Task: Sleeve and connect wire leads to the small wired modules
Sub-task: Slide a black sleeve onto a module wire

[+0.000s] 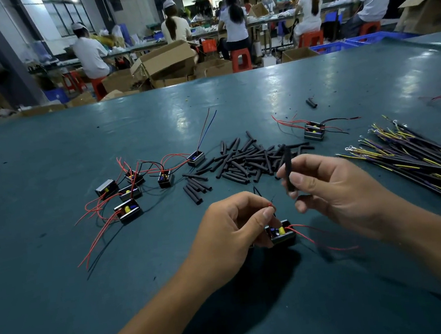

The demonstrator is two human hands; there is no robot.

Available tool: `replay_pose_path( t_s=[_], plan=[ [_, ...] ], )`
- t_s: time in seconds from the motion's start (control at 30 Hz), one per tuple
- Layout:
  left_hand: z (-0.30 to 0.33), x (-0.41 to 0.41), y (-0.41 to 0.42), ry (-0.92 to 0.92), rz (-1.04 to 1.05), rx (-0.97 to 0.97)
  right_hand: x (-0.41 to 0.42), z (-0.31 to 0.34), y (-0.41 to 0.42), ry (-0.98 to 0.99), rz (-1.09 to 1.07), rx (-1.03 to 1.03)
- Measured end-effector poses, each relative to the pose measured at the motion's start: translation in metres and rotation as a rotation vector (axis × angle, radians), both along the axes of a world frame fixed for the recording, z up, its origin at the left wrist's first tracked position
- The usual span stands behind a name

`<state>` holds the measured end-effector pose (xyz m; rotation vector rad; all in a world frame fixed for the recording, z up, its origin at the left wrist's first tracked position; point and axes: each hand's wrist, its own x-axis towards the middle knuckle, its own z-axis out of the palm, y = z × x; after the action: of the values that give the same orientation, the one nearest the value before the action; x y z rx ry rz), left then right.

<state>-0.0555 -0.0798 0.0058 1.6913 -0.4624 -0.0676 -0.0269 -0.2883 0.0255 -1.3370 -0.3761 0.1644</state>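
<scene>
- Left hand [231, 226]: thumb and forefinger pinch the tip of a red lead [271, 205]; the lower fingers curl round the small black module [280, 233], held just above the table [63, 294].
- Module in hand: yellow component visible on top; a second red wire [321, 240] trails from it to the right across the table surface.
- Right hand [334, 189]: thumb and fingers clamp one black sleeve tube [288, 170], held near upright, its lower end close to the pinched lead tip but apart from it.
- Beyond the hands, centre: loose pile of black sleeve tubes [246, 161] lying on the table.
- Left of the pile: cluster of six modules [134, 190] with red and black leads spread out.
- Right of the pile: one separate module [314, 131] with red and black leads.
- Far right: bundle of yellow, purple and black wire leads [419, 160], ring terminals on some ends.
- Background: seated workers [233, 25] in white caps at long benches; open cardboard boxes [166, 60] on the floor.
</scene>
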Motion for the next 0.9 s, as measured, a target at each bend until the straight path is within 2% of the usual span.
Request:
replay_pose_path(
  t_s=[0.23, 0.5, 0.9],
  plan=[
    [0.0012, -0.0047, -0.0021, 0.019, 0.011, -0.008, -0.0043, 0.0014, 0.0042, -0.072, -0.097, 0.07],
    [0.003, -0.0072, -0.0027, 0.012, 0.017, 0.019, -0.0072, -0.0017, 0.0054, -0.227, -0.137, -0.038],
    [0.0026, -0.0067, -0.0027, 0.005, 0.009, 0.014, -0.0075, -0.0028, 0.0067, -0.244, -0.159, -0.037]
  ],
)
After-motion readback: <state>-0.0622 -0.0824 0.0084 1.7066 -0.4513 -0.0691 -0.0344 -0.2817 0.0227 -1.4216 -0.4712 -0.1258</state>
